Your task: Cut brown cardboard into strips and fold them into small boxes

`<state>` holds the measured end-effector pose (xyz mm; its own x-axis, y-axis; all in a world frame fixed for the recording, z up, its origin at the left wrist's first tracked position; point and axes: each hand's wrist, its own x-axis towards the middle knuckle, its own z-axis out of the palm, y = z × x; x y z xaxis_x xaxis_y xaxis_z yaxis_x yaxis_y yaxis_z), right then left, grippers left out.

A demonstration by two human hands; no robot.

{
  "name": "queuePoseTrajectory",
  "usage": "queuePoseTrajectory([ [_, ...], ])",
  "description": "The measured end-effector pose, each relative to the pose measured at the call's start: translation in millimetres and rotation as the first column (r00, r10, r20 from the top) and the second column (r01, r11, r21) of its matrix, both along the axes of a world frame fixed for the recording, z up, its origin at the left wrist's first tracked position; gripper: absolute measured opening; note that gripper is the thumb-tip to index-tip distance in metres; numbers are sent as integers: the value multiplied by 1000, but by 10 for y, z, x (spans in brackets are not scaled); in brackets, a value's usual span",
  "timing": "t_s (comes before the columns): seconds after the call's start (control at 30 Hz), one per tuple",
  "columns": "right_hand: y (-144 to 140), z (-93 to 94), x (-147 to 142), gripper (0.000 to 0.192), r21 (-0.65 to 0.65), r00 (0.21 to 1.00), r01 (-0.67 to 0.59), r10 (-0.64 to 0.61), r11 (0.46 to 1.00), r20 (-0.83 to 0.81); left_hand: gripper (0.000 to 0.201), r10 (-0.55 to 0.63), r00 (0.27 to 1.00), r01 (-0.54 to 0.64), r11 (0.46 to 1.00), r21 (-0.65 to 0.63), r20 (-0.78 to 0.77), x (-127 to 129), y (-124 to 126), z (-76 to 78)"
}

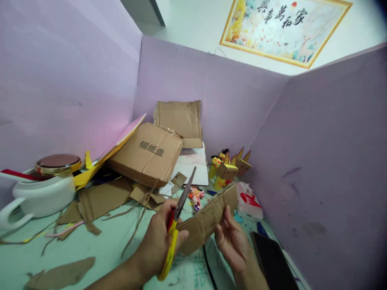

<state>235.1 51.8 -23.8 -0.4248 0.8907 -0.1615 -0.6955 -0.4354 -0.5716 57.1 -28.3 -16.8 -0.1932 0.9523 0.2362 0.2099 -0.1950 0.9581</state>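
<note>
Cardboard box [146,155] — "锡纸盘"; wall picture [284,28] — "家和万事兴"

The left hand [157,241] wraps the scissors [177,219], hiding most of the yellow handles, and its forearm runs off the bottom edge. The right hand [232,241] covers the near end of the cardboard strip [208,219]. Right of that hand, a dark flat thing [272,262] is cut off below, too dim to identify. Far left of the hands, the white pot [39,197] loses its handle at the edge.

Fig.: colours at your desk.
Your scissors [173,225]: yellow handles w/ red; cardboard strip [208,219]: plain brown; walls [217,88]: lilac; pot [42,193]: white.
</note>
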Motion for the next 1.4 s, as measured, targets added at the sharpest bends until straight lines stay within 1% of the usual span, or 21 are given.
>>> queuePoseTrajectory([
  [0.03, -2, -17, -20, 24, -12, 1000, -26, 26, 1000, -5, 30, 5, 1000, -5, 1000, -9, 11, -3, 8, 13],
  [0.1, -30, -26, -74, 24, -29, 993, -118, 118, 993, -25, 29, 17, 1000, -17, 1000, -11, 10, -10, 13, 38],
  [0.2, -108, 0, -165, 32, -44, 965, -259, 257, 965, -54, 28, 43, 999, -43, 999, 13, 4, -15, 13, 39],
  [0.3, -169, 16, -229, 36, -46, 942, -333, 329, 942, -74, 28, 61, 998, -61, 997, 36, 2, -4, 33, -2],
  [0.37, -180, 4, -247, 34, -41, 937, -344, 340, 938, -83, 28, 64, 998, -64, 996, 56, 0, 14, 54, -31],
  [0.5, -149, -26, -230, 32, -35, 968, -249, 247, 968, -53, 26, 63, 997, -60, 996, 61, -42, 40, 67, -38],
  [0.57, -120, -21, -197, 34, -32, 976, -217, 216, 976, -32, 22, 50, 991, -41, 996, 78, -127, 19, 53, -19],
  [0.6, -104, -14, -175, 34, -24, 979, -204, 204, 979, -32, 20, 51, 980, -32, 994, 101, -194, -4, 43, -10],
  [0.67, -71, 8, -117, 34, -3, 986, -163, 163, 987, -47, 22, 76, 932, -19, 987, 160, -355, -73, 25, -5],
  [0.73, -43, 37, -46, 34, 18, 992, -105, 106, 994, -69, 26, 103, 862, 9, 975, 220, -495, -153, 11, -22],
  [0.8, -26, 73, 27, 34, 45, 994, -58, 62, 997, -86, 31, 81, 802, 72, 970, 231, -591, -219, 3, -59],
  [0.87, -20, 110, 91, 33, 86, 993, -24, 34, 996, -109, 39, 36, 756, 121, 974, 194, -654, -254, -1, -105],
  [0.9, -19, 127, 117, 32, 106, 992, -11, 24, 994, -120, 44, 24, 734, 128, 977, 173, -679, -261, -2, -130],
  [1.0, -11, 151, 160, 30, 137, 991, 21, -3, 990, -130, 63, 23, 685, 88, 990, 114, -728, -261, -6, -202],
  [1.07, -1, 146, 162, 28, 137, 993, 36, -20, 990, -116, 70, -13, 667, 75, 996, 50, -745, -262, -11, -240],
  [1.13, 7, 130, 149, 29, 134, 995, 56, -44, 989, -90, 73, -74, 649, 91, 996, -19, -757, -265, -19, -266],
  [1.2, 7, 116, 128, 33, 129, 996, 77, -70, 989, -54, 76, -109, 610, 99, 993, -61, -785, -262, -29, -278],
  [1.3, -18, 115, 87, 38, 125, 995, 100, -100, 987, -3, 78, -104, 554, 68, 994, -80, -826, -240, -40, -270],
  [1.4, -58, 136, 43, 40, 129, 991, 121, -127, 984, 42, 74, -101, 536, 56, 995, -84, -838, -220, -39, -245],
])
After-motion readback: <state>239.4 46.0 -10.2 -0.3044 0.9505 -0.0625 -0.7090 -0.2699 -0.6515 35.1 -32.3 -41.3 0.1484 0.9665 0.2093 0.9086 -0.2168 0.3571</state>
